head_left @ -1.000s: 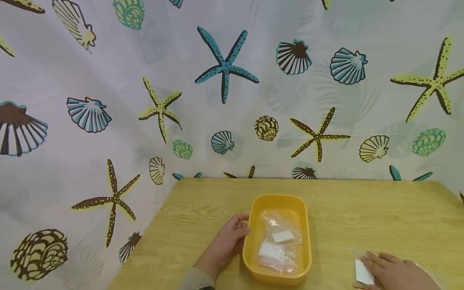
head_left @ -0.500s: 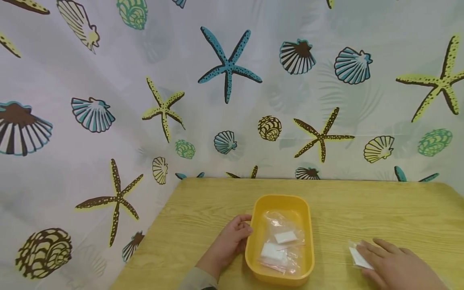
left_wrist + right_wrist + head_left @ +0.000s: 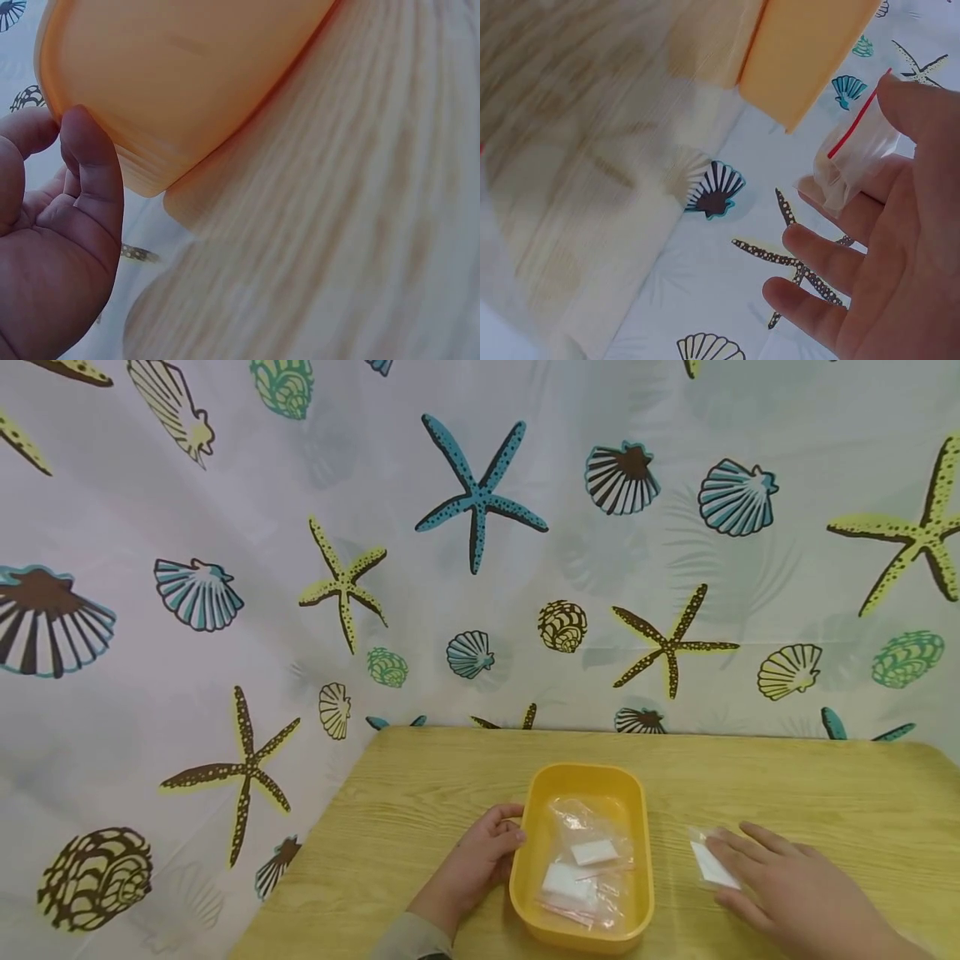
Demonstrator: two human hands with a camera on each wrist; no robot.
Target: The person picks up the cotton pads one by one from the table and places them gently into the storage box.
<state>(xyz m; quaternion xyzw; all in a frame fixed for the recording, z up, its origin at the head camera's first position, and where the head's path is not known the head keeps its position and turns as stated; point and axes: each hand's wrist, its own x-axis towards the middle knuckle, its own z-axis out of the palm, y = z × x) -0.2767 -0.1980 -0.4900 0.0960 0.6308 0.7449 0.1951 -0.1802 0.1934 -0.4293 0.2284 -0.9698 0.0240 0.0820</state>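
Note:
My left hand (image 3: 483, 852) holds the left side of a yellow plastic tub (image 3: 647, 860); in the left wrist view its thumb and forefinger meet at the tub's rim (image 3: 46, 82). Inside the tub lie clear zip bags (image 3: 581, 817) with flat white pieces (image 3: 595, 852) in them. To the right of the tub, my right hand (image 3: 787, 881) pinches a small clear zip bag (image 3: 712, 864) holding something flat and white. In the right wrist view this bag (image 3: 855, 154), with its red seal line, sits between thumb and forefinger; the other fingers are spread loosely.
The tub stands on a wood-grain table (image 3: 435, 768). Behind and to the left hangs a white curtain (image 3: 525, 568) printed with starfish and shells. A blurred pale, see-through thing (image 3: 502, 300) shows at the lower left of the right wrist view.
My right hand has lifted the small zip bag off the table's right side and brought it leftward, nearer the tub. The left hand keeps its place on the tub; the head view shifts slightly.

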